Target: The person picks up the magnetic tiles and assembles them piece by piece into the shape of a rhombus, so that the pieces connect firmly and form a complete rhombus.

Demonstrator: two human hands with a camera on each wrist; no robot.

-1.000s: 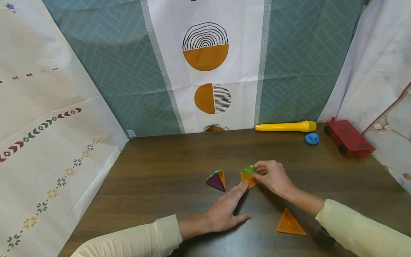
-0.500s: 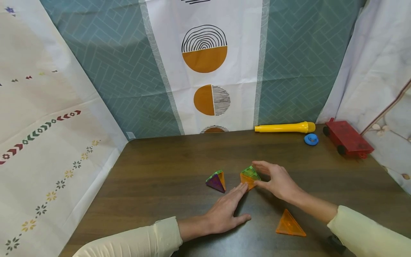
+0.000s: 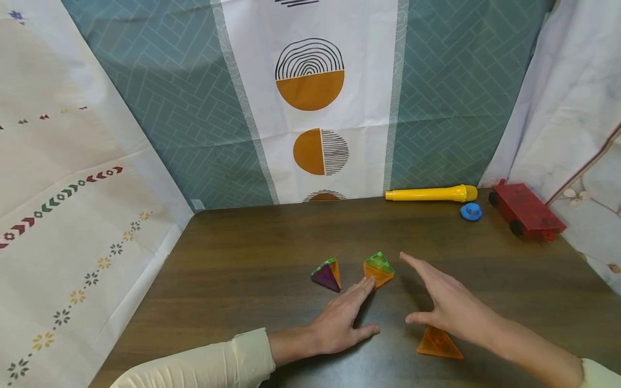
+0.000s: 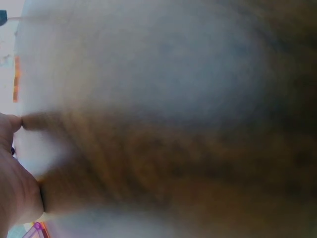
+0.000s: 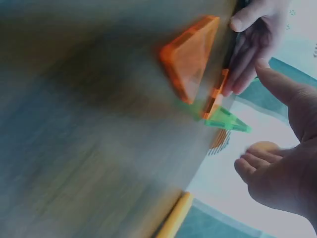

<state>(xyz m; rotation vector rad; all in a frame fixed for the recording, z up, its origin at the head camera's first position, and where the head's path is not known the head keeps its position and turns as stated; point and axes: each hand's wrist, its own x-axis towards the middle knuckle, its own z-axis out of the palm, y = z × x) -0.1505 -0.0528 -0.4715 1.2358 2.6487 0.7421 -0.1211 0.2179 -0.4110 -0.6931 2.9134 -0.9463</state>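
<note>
My left hand [image 3: 342, 318] lies flat on the table, fingers extended. Its fingertips touch an orange triangular magnetic tile [image 3: 382, 277], which is joined to a green tile [image 3: 379, 261] behind it. To the right, my right hand [image 3: 451, 304] is raised with thumb and fingers spread, holding nothing. Partly under it in the head view lies a loose orange triangular tile [image 3: 438, 346]. Left of the orange and green piece stands a small purple, green and orange tile shape [image 3: 326, 277]. The right wrist view shows the loose orange triangle [image 5: 190, 59] and the green tile [image 5: 228, 121] edge-on.
A yellow toy microphone [image 3: 432, 193] lies along the table's back edge. Near it are a small blue toy [image 3: 470, 212] and a red wheeled cart [image 3: 528, 210] at the back right. Cloth hangs behind the brown table [image 3: 233, 248] and on both sides.
My right hand has let go of the green and orange tile piece and drawn back toward the right and nearer, over the loose orange triangle. My left hand has stayed in place.
</note>
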